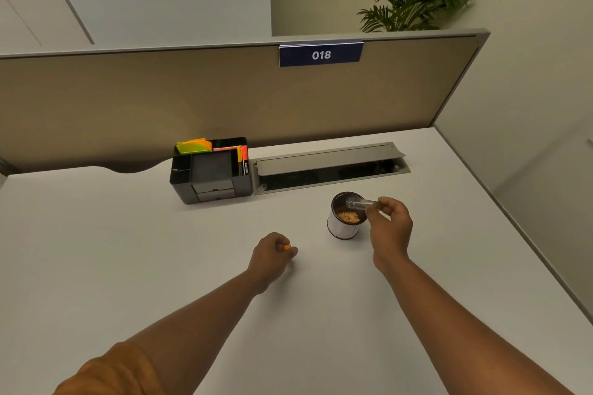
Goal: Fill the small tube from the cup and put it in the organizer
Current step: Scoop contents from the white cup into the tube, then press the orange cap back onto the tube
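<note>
A white cup (342, 228) with a dark inside stands on the desk and holds orange-tan bits. My right hand (390, 228) pinches a small clear tube (359, 203) by its closed end and holds it nearly level, its open mouth pointing left over the cup's rim. My left hand (272, 255) rests on the desk left of the cup, fingers closed around a small orange cap (287, 247). The dark organizer (210, 175) stands at the back against the partition, with sticky notes and markers in its rear slots.
A grey cable tray (330, 167) with its lid raised lies in the desk right of the organizer. A tan partition (192, 99) with a "018" sign closes off the back. The desk's right edge (513, 221) runs diagonally. A plant stands behind the partition.
</note>
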Action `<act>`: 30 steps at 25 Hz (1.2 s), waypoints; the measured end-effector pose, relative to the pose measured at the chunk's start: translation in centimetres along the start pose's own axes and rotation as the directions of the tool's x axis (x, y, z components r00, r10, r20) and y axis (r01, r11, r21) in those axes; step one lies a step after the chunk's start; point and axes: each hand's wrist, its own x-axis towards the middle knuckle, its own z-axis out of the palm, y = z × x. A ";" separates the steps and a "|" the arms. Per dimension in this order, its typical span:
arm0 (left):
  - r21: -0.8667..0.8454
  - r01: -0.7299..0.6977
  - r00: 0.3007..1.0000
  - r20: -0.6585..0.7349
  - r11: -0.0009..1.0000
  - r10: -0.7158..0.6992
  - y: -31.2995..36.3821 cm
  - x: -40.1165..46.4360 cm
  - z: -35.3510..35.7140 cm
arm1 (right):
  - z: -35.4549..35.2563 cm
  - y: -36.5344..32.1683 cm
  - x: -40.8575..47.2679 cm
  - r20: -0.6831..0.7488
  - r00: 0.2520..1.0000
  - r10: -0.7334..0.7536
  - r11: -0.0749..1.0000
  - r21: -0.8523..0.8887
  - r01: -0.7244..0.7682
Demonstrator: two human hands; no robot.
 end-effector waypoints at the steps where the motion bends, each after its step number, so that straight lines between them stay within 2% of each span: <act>1: -0.115 -0.010 1.000 0.012 0.993 0.011 0.3 -0.8 -0.6 | -0.3 -0.2 -0.7 0.035 0.999 0.031 0.999 0.039 -0.033; 3: -0.303 -0.027 0.999 0.035 0.953 0.039 0.9 -2.3 -1.6 | -0.6 -0.2 -2.5 0.147 0.985 0.087 0.989 0.103 -0.102; 6: -0.489 -0.058 0.996 0.029 0.870 0.083 1.9 -4.8 -3.3 | -0.2 -0.3 -5.7 0.318 0.940 0.124 0.973 0.148 -0.178; 9: -0.557 -0.075 0.996 -0.002 0.827 0.089 2.3 -7.4 -5.1 | 0.7 -0.4 -8.7 0.465 0.872 0.152 0.952 0.169 -0.256; 12: -0.581 -0.082 0.996 -0.027 0.810 0.082 1.9 -9.5 -6.6 | 1.5 -0.5 -11.2 0.552 0.820 0.153 0.950 0.147 -0.276; 17: -0.634 -0.107 0.994 -0.088 0.766 0.066 0.8 -12.1 -8.1 | 2.0 -0.9 -14.1 0.630 0.764 0.137 0.954 0.123 -0.273; 23: -0.615 -0.123 0.991 -0.114 0.779 0.066 -0.4 -13.8 -9.5 | 1.9 -0.9 -16.3 0.679 0.721 0.138 0.956 0.099 -0.276; 26: -0.593 -0.104 0.993 -0.103 0.798 0.052 -0.7 -14.3 -9.8 | 1.5 -1.1 -16.8 0.683 0.716 0.141 0.957 0.090 -0.275; 30: -0.622 -0.101 0.995 -0.082 0.777 0.064 -0.6 -15.0 -9.9 | 1.0 -1.6 -17.0 0.678 0.716 0.163 0.935 0.125 -0.331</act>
